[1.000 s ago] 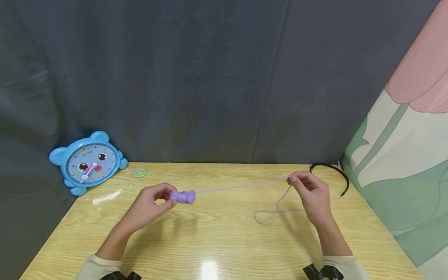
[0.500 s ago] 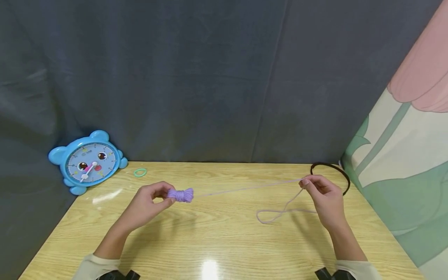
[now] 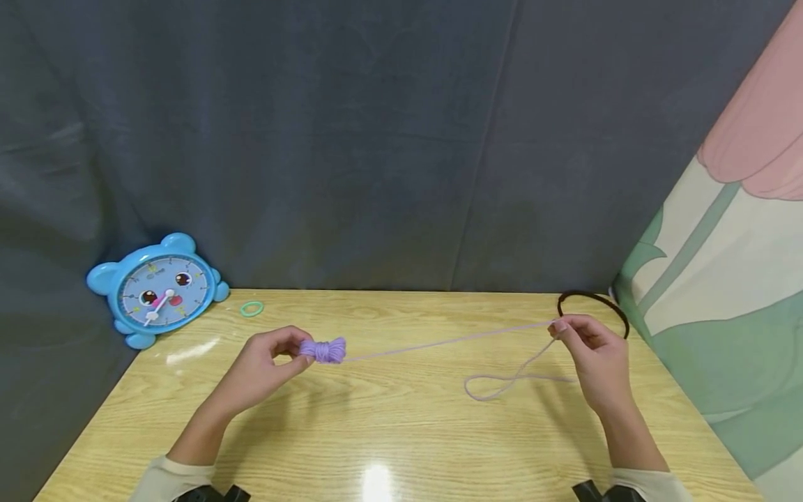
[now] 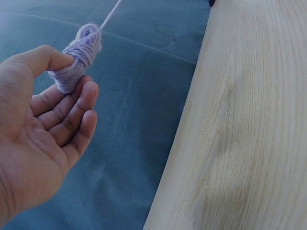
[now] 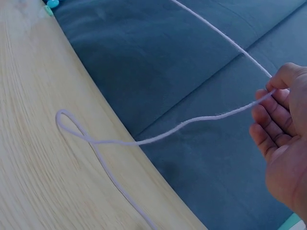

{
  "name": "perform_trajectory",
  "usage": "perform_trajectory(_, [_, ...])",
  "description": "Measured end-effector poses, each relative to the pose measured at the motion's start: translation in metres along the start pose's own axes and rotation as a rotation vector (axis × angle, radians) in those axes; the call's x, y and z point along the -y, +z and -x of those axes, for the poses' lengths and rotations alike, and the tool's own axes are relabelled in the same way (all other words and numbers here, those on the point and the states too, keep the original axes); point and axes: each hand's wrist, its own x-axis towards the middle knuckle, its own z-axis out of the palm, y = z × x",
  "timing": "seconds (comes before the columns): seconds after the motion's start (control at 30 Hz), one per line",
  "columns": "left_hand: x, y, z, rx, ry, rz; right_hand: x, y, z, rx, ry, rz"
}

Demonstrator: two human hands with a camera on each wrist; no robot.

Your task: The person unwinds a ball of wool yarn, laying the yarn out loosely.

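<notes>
A small wound bundle of purple yarn (image 3: pixel 323 351) is pinched at its left end between the thumb and fingers of my left hand (image 3: pixel 266 369), above the table. In the left wrist view the yarn bundle (image 4: pixel 79 60) shows wraps around its middle. One strand (image 3: pixel 439 342) runs nearly straight from it to my right hand (image 3: pixel 592 355), whose thumb and index finger pinch it. From that pinch the loose yarn (image 5: pixel 201 119) drops to the table and makes a loop (image 5: pixel 67 125) there, seen in the right wrist view. Its far end is out of sight.
A blue bear-shaped clock (image 3: pixel 163 293) leans at the table's back left, with a green ring (image 3: pixel 251 309) beside it. A dark headband (image 3: pixel 592 297) lies behind my right hand. Dark curtain (image 3: pixel 376 146) closes off the back of the wooden table (image 3: pixel 401 432).
My right hand has moved right, away from the bundle, and the strand between the hands has grown longer. The loop on the table has slid slightly right. My left hand has barely shifted.
</notes>
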Motion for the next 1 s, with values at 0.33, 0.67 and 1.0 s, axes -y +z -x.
perform_trajectory(0.33, [-0.001,-0.003,0.000,-0.011,0.006,-0.011,-0.001,-0.009,-0.002,-0.032,0.011,0.003])
perform_trajectory(0.67, [-0.003,-0.007,0.001,-0.027,-0.016,-0.015,-0.001,-0.019,-0.006,-0.070,0.016,-0.067])
perform_trajectory(1.0, [-0.002,-0.008,0.001,-0.029,-0.021,-0.014,0.004,-0.028,-0.009,-0.141,0.029,-0.084])
